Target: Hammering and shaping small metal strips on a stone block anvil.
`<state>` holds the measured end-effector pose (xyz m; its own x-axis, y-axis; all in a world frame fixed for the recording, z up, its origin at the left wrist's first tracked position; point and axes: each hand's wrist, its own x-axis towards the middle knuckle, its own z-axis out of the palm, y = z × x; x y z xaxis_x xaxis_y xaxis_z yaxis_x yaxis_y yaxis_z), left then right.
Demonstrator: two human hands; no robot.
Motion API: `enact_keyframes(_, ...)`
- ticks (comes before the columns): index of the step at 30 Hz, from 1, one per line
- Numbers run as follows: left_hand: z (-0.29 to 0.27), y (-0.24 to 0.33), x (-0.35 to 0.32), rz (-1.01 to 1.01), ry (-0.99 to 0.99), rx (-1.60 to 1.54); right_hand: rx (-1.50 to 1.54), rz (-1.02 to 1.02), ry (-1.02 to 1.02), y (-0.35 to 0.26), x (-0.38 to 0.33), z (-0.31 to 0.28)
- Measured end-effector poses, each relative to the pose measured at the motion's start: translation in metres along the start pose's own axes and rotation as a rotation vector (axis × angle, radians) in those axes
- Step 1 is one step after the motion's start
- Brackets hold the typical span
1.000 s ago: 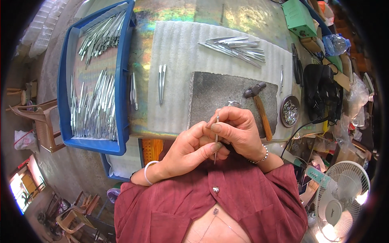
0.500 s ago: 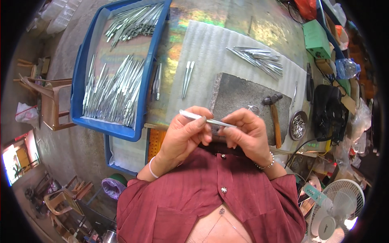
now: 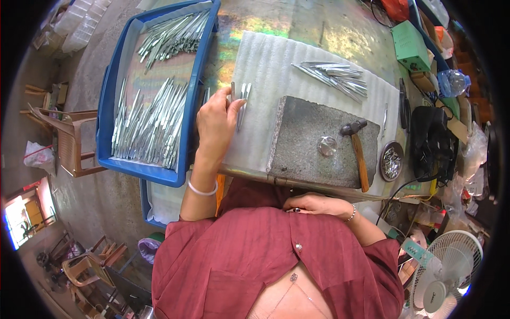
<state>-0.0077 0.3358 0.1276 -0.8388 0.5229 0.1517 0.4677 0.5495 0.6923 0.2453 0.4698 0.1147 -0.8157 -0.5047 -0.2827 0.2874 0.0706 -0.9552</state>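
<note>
My left hand (image 3: 215,125) is over the left part of the white foam mat (image 3: 260,53), thumb and fingers closed on a slim metal piece (image 3: 232,89) that sticks up past the fingertips. Right beside it lie two slender, tapered silver pieces (image 3: 244,98), partly covered by my thumb. My right hand (image 3: 319,204) rests low against my shirt by the table's front edge. Its fingers look extended and loose, though the shirt hides their lower side. Beyond it, a hammer (image 3: 355,127) with a wooden handle and a small clear round object (image 3: 326,145) lie on the grey stone slab (image 3: 303,122).
At left stands a blue tray (image 3: 192,127) with two heaps of slim metal pieces (image 3: 151,122). Another pile (image 3: 334,77) lies on the mat. To the right are a round dish (image 3: 383,162) of small metal bits, a black bag (image 3: 433,143) and a green box (image 3: 410,47).
My left hand has gone from in front of my chest to the mat's left side with a metal piece. My right hand has let go and dropped against my shirt.
</note>
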Motion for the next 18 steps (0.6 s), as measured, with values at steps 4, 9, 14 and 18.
enact_keyframes(4, 0.008, -0.008, 0.005, -0.004, -0.08, 0.079, -0.116, 0.249, -0.168, -0.022, -0.012, -0.008)
enact_keyframes(9, 0.01, -0.002, 0.005, 0.055, -0.098, 0.048, -0.129, 0.136, 0.036, -0.017, -0.029, 0.0)
enact_keyframes(14, 0.004, 0.001, -0.001, 0.113, 0.012, 0.154, -0.053, 0.178, -0.219, -0.009, -0.032, -0.011)
enact_keyframes(18, -0.012, 0.035, 0.004, 0.119, 0.01, 0.049, -0.121, 0.167, -0.121, -0.018, -0.026, -0.007)
